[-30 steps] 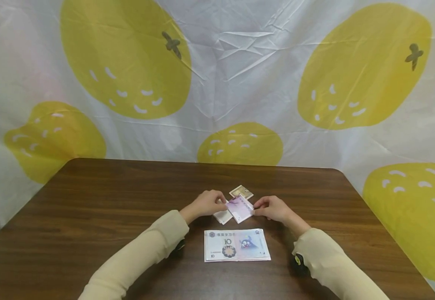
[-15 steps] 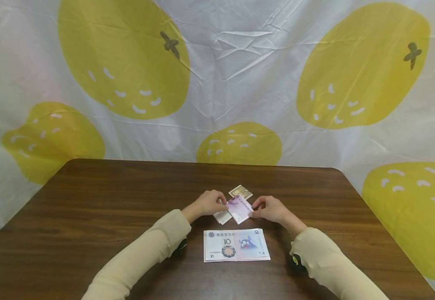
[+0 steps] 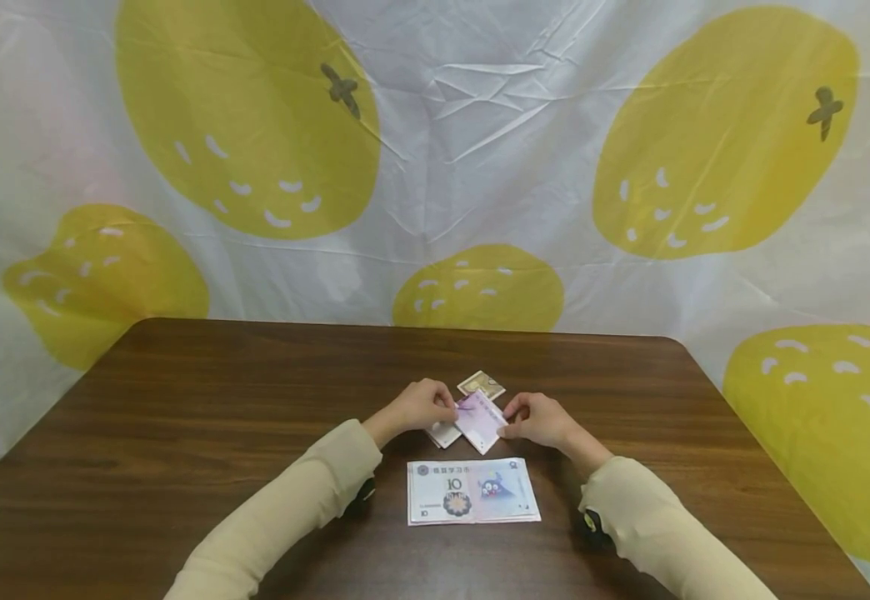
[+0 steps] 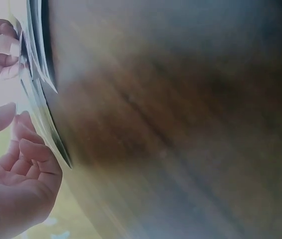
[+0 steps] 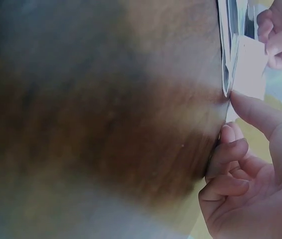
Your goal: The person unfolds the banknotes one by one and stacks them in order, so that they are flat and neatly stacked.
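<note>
One banknote (image 3: 482,423), pale purple and white

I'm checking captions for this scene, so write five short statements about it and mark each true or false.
1. The bare left hand and bare right hand both hold the purple-and-white paper note. True.
2. A white rectangular paper note printed 10 lies nearer the head camera than the purple-and-white paper note. True.
3. The bare right hand rests on the note printed 10. False: it is apart from that note.
4. Nothing lies beyond the purple-and-white paper note. False: a tan paper note shows there.
5. The background is plain black. False: it is white cloth with large yellow shapes.
</note>
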Demonstrator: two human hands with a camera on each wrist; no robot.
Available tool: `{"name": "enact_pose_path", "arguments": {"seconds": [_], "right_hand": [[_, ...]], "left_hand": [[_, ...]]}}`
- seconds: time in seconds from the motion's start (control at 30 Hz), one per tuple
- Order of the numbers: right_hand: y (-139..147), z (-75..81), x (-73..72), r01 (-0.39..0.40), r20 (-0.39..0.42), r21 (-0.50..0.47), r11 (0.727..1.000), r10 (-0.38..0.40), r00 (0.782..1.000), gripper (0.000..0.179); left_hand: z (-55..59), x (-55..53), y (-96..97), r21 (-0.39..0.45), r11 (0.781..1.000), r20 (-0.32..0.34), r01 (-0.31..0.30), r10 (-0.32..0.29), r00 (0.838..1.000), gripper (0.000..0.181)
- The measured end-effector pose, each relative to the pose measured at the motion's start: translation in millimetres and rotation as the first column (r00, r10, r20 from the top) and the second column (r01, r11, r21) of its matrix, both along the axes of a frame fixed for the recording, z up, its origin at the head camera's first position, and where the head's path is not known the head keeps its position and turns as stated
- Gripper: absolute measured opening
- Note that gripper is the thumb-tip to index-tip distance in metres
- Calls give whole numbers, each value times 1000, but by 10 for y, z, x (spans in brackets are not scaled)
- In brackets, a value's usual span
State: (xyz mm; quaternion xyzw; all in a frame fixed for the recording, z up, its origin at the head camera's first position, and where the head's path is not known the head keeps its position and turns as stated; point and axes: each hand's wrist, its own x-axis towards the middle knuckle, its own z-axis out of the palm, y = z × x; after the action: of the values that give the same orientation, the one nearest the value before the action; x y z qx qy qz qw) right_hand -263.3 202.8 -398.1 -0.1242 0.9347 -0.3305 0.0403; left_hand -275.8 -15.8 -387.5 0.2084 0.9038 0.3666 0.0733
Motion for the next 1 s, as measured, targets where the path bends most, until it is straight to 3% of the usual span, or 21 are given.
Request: {"name": "enact_pose_path", "arguments": {"seconds": [0.17,0.33,0.63,1.0], "right_hand": [[18,2,6,-7,8,-14,1000,7,1000,20],[55,-9,15,-30,53,-94,995,35,998,13],[100,-26,-6,-41,104,-315,948,78,991,15],[104,34,50,-44,170,-406,913,123,978,22]], "left_hand": [[5,23,-4,25,1000,8,14,-14,1000,11],[-12,36,-22,41,999,22,21,-22,1000,10],[-69,19,-81,218,976,100,20,-42,994,9],[-48,81,-144,264,957,34,117,-131,991,9]]}}
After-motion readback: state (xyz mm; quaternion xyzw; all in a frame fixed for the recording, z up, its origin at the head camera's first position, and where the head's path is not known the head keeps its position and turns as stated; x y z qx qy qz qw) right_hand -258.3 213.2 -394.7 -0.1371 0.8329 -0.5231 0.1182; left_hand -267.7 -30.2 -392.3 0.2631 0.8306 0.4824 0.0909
